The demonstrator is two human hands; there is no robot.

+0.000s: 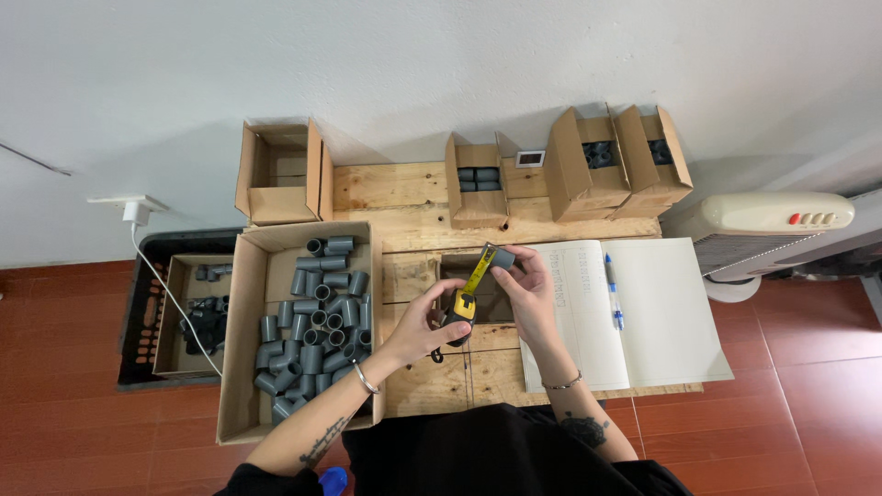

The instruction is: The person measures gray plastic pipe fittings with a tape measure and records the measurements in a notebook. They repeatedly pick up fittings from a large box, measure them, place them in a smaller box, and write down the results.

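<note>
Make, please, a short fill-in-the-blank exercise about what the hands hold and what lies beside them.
1. The left hand holds a yellow and black ____.
2. The right hand pinches a grey ____ fitting.
3. A blue ____ lies on the open notebook.
4. The large cardboard box of grey fittings stands at the person's ____ side.

Missing words: tape measure; pipe; pen; left

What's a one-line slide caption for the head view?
Left hand holds tape measure, right hand holds grey pipe fitting against its blade.
</note>
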